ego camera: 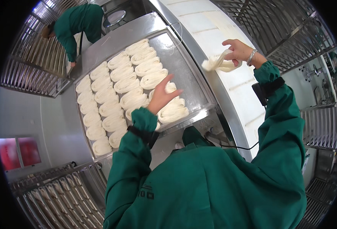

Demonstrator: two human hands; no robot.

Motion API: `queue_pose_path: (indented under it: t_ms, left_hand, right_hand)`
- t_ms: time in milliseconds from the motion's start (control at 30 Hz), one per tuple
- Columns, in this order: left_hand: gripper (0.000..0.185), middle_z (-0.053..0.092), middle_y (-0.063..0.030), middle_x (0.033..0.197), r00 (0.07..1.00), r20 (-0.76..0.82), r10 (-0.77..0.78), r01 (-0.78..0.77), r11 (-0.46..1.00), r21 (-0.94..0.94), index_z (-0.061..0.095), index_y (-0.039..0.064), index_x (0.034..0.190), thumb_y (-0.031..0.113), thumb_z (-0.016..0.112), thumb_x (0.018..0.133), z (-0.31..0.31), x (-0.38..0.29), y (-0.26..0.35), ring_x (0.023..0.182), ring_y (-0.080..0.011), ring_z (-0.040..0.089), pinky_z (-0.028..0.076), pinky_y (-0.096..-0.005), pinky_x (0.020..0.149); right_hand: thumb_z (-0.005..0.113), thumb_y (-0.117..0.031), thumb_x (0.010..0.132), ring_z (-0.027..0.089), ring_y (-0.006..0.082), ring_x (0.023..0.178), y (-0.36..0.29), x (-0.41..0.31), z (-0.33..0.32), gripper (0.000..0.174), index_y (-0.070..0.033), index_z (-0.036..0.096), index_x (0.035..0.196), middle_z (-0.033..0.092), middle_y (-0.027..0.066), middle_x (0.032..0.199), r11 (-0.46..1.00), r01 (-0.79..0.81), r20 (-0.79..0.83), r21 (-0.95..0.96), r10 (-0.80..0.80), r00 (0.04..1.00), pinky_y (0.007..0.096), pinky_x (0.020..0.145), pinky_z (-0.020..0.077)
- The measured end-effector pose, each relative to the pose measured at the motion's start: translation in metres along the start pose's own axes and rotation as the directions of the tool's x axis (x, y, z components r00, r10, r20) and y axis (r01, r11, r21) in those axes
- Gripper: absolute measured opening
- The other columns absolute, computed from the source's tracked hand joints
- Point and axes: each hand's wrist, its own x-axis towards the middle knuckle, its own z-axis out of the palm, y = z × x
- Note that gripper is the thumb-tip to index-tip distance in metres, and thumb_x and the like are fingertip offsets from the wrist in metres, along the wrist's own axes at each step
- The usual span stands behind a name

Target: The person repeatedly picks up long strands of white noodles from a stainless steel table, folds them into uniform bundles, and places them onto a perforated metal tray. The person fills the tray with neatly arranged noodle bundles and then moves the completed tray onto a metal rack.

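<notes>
A bundle of white noodles (218, 63) hangs from my right hand (237, 53), its fingers closed on the strands above the white conveyor belt (235, 78). Over the right part of a metal tray (198, 83), my left hand (163, 96) has its thumb and fingers spread and holds nothing. Coiled noodle nests (154, 79) lie in slanting rows across the tray. My left hand and forearm hide some nests near the tray's front edge. Beneath the tray is a stainless steel table (119, 30).
A co-worker in green (76, 25) bends at a metal rack (36, 60) in the upper left. Another rack (59, 197) holding trays stands at lower left. Tall metal racks (274, 25) rise beyond the belt. A black cable (237, 147) runs beside my body.
</notes>
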Motion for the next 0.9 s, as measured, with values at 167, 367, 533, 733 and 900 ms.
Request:
queue_pose_path:
  t_ms: [167,367,533,733,900]
  left_hand:
    - [0.068,0.055,-0.0158,0.117,0.985,0.041,0.168,-0.166,0.985,-0.056,0.049,-0.003,0.120,0.027,0.079,0.067,0.071,-0.022,0.078,0.111,-0.0226,0.051,0.039,-0.0314,0.094]
    - [0.027,0.064,-0.0069,0.084,0.930,0.280,-0.238,0.354,0.782,-0.513,0.061,0.000,0.092,0.014,0.073,0.072,0.115,-0.094,0.057,0.078,-0.0139,0.061,0.049,-0.0275,0.072]
    - [0.011,0.064,-0.0059,0.075,0.856,0.394,-0.335,0.515,0.622,-0.590,0.063,0.000,0.087,0.008,0.065,0.079,0.119,-0.121,-0.014,0.073,-0.0129,0.061,0.048,-0.0263,0.070]
    - [0.011,0.062,-0.0046,0.072,0.744,0.228,-0.628,0.606,0.490,-0.626,0.062,0.002,0.085,0.013,0.061,0.083,0.142,-0.029,-0.091,0.067,-0.0122,0.057,0.044,-0.0249,0.063]
    - [0.012,0.058,-0.0078,0.073,0.603,0.254,-0.756,0.658,0.290,-0.695,0.056,-0.001,0.088,0.011,0.059,0.084,0.159,0.051,-0.151,0.066,-0.0164,0.058,0.051,-0.0321,0.057]
  right_hand:
    - [0.063,-0.005,0.063,0.059,0.0167,0.046,-0.071,-0.080,0.055,0.060,0.007,0.047,0.120,0.063,0.0226,0.089,0.981,0.186,0.159,-0.048,-0.176,0.971,0.0255,0.045,0.0498]
    - [0.058,-0.005,0.064,0.057,0.0142,0.042,-0.083,-0.083,0.122,0.059,0.006,0.046,0.120,0.064,0.0175,0.077,0.986,0.165,0.389,0.020,-0.160,0.907,0.0258,0.038,0.0453]
    - [0.060,-0.005,0.064,0.055,0.0142,0.039,-0.051,0.019,0.120,0.052,0.007,0.051,0.114,0.063,0.0145,0.074,0.991,0.136,0.401,0.017,-0.132,0.906,0.0229,0.036,0.0438]
    - [0.062,-0.011,0.066,0.056,0.0138,0.041,0.003,0.168,0.126,0.048,0.002,0.054,0.112,0.062,0.0143,0.078,0.987,0.160,0.271,-0.002,-0.154,0.950,0.0263,0.041,0.0473]
    - [0.061,-0.012,0.067,0.063,0.0225,0.057,0.060,0.232,0.145,0.044,-0.004,0.056,0.110,0.064,0.0147,0.085,0.965,0.244,0.295,-0.096,-0.206,0.933,0.0330,0.057,0.0521]
